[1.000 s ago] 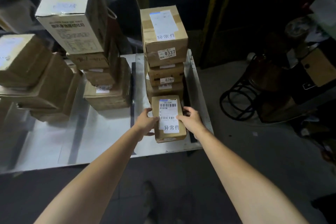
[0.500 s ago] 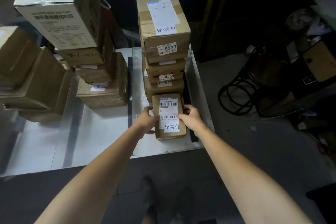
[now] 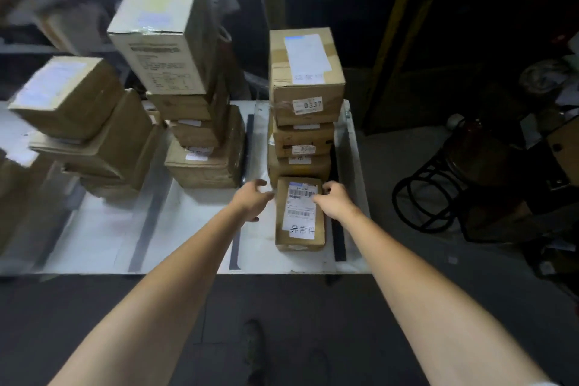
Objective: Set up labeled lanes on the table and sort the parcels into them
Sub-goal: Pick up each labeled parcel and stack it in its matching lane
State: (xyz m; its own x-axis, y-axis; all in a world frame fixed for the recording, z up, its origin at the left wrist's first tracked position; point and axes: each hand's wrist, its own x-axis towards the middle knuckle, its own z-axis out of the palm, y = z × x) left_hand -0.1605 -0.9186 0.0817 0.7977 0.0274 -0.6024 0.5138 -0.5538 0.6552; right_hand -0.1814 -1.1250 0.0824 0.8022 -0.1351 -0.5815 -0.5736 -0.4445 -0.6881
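A small brown parcel [image 3: 300,222] with a white barcode label lies flat in the rightmost lane of the white table [image 3: 103,229], just in front of a stack of three labelled parcels [image 3: 307,94]. My left hand [image 3: 252,199] hovers a little left of the small parcel, fingers loosely curled and holding nothing. My right hand [image 3: 335,199] is at the parcel's far right corner with relaxed fingers and no grip on it. The view is slightly blurred.
Dark tape strips [image 3: 147,229] divide the table into lanes. A middle stack of parcels [image 3: 200,163] and a left stack [image 3: 94,141] fill the other lanes. A black metal frame [image 3: 438,185] and clutter stand on the floor at the right.
Both hands have let go of the small parcel's sides and drawn slightly apart. The parcel now rests on the table by itself. The camera has tilted up a little.
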